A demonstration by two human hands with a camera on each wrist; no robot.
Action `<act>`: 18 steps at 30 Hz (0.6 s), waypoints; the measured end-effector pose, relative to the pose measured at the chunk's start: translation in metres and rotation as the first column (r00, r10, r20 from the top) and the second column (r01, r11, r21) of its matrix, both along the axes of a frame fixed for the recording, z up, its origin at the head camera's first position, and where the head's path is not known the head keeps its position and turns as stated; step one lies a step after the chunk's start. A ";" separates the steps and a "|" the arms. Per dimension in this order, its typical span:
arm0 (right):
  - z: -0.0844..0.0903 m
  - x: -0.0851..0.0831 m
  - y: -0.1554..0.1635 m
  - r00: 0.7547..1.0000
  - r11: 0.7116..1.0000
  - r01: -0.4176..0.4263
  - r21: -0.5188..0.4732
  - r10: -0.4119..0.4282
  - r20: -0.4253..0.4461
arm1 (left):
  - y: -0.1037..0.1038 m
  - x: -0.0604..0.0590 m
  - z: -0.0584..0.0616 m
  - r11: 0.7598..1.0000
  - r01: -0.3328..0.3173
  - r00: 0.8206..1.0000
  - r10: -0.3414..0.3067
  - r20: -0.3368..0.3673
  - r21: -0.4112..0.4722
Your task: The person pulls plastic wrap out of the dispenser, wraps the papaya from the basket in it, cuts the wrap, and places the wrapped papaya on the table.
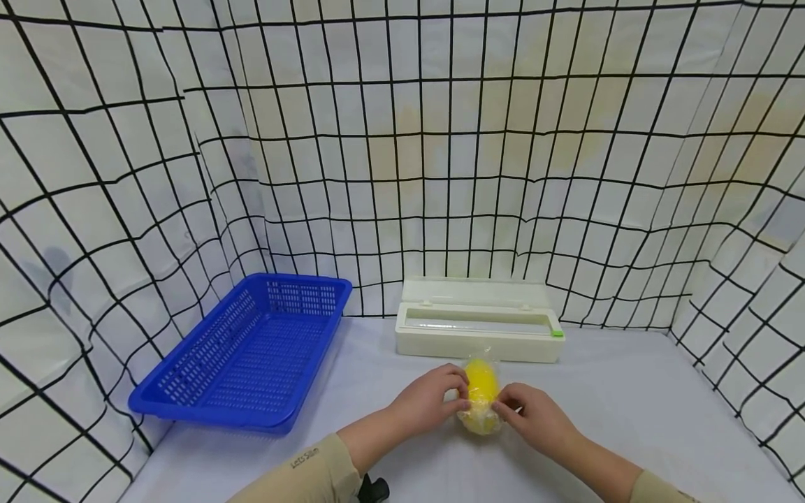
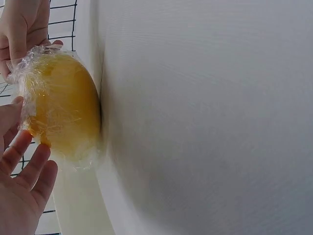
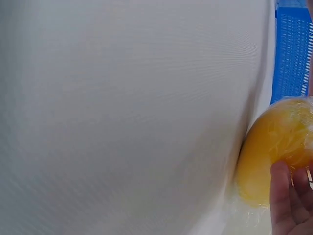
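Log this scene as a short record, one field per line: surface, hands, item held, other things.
surface: white table, grid-patterned cloth behind and at the sides
item: yellow fruit wrapped in clear film, lying on the table
left hand: fingertips on the fruit's left side, at the film
right hand: fingertips on the fruit's right side, at the film
behind the fruit: cream film dispenser box, lid open, green slider at its right end
to the left: blue plastic basket, nothing seen in it
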State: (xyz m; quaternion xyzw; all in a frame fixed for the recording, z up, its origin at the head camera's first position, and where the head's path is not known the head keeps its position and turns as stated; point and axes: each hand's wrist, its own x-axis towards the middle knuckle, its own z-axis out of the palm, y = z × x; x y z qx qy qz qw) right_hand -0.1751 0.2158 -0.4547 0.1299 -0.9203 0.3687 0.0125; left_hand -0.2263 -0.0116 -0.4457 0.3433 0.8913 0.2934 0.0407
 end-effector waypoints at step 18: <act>0.004 -0.009 0.004 0.995 1.000 0.023 0.021 -0.025 0.095 | -0.005 -0.005 0.000 0.999 -0.050 0.971 0.050 0.235 -0.005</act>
